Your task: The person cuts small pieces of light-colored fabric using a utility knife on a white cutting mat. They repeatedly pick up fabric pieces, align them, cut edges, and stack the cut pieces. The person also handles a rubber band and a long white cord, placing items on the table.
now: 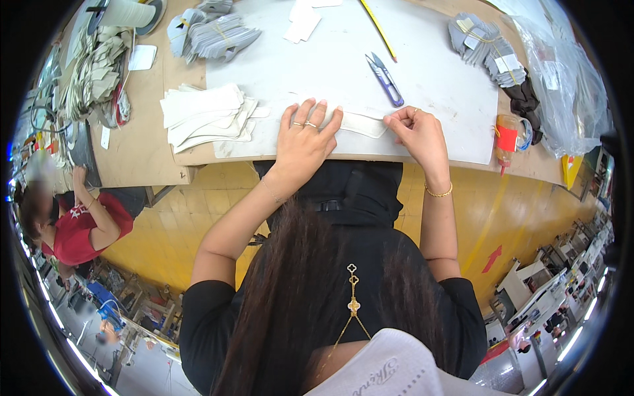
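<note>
A thin white curved cut piece (pixel 362 125) lies near the front edge of the grey-white work surface (pixel 290 69). At its right end my right hand (pixel 417 134) is closed, thumb and forefinger pinching the edge. My left hand (pixel 305 140) rests palm down by its left end, fingers stretched out and a little apart; what lies beneath that palm is hidden. To the left of my left hand is a loose pile of similar white pieces (pixel 208 113). Beyond my right hand lie thread snips (pixel 384 80) with purple-blue handles.
A yellow pencil (pixel 378 30) lies farther back. Banded grey bundles stand at back left (pixel 221 37) and back right (pixel 487 49). A red-labelled bottle (pixel 506 140) and clear plastic bag (pixel 558 79) are at right. A thread spool (pixel 129 13) sits far left; a co-worker in red (pixel 92 224) is beside.
</note>
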Motion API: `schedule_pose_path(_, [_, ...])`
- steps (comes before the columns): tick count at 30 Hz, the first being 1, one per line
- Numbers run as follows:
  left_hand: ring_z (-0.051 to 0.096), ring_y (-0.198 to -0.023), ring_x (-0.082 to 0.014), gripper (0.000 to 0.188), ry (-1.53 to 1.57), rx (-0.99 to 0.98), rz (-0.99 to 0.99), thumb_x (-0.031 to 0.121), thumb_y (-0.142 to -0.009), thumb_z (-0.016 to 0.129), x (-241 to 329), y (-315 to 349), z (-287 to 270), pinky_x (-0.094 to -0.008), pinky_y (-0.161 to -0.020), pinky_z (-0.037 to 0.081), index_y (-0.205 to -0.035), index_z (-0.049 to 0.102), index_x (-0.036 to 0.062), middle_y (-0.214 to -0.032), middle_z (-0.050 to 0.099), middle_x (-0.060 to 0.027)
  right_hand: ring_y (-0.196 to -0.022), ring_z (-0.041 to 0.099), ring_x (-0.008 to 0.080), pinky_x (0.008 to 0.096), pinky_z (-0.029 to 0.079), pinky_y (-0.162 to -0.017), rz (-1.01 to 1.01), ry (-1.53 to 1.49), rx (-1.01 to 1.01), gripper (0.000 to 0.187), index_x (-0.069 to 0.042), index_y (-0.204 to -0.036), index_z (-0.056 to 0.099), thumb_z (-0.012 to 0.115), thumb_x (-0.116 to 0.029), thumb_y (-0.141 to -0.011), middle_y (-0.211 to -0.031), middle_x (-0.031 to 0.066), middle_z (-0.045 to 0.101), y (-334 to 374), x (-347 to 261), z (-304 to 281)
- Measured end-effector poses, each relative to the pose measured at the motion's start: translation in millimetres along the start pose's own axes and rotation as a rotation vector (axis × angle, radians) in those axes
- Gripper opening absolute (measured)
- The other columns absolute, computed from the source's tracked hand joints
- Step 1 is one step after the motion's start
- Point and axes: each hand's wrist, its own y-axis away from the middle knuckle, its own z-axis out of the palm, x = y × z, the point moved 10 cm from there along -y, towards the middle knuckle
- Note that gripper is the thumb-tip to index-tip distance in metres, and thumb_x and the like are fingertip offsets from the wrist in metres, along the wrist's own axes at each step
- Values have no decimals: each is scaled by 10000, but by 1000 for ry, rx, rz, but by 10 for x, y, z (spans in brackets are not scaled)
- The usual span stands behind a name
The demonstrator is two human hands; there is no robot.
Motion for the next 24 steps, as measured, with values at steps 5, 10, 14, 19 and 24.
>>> schedule_pose_path(5, [434,-1291,-313,534,-6,-8,-12,218,-827,709,29,-25,-27,-491,-1088,332,-1346,587,201,-1305,538,-138,-602,607,85,232,478,-584,-17,-37,-31,233,14,-841,699,741,-212,-876,-665,39,663,9,40,18])
schedule_pose_path(10, [429,-1285,-345,498,-22,-20,-17,260,-863,686,50,-36,-8,-512,-1086,324,-1352,591,255,-1302,531,-168,-602,611,94,240,476,-584,-38,-6,-16,228,13,-836,697,738,-210,-867,-660,47,667,0,17,22])
schedule_pose_path(14, [451,-1263,-400,533,-42,-30,-25,320,-848,712,114,-65,20,-591,-1070,337,-1361,568,318,-1298,525,-208,-591,617,103,243,478,-583,-30,15,-16,231,10,-832,697,733,-215,-868,-652,57,676,-10,4,18])
schedule_pose_path(19, [449,-1272,-482,586,-96,-136,-62,387,-874,696,212,-102,123,-661,-1083,315,-1425,497,393,-1314,501,-278,-591,649,116,249,493,-582,-20,34,-26,234,7,-833,701,730,-223,-868,-662,71,699,-35,-10,15])
schedule_pose_path(24, [448,-1278,-517,598,-136,-192,-75,430,-912,656,241,-115,152,-661,-1092,308,-1472,447,432,-1330,482,-337,-579,671,170,294,520,-608,-2,15,4,225,-2,-791,711,713,-221,-840,-622,86,687,-38,3,8])
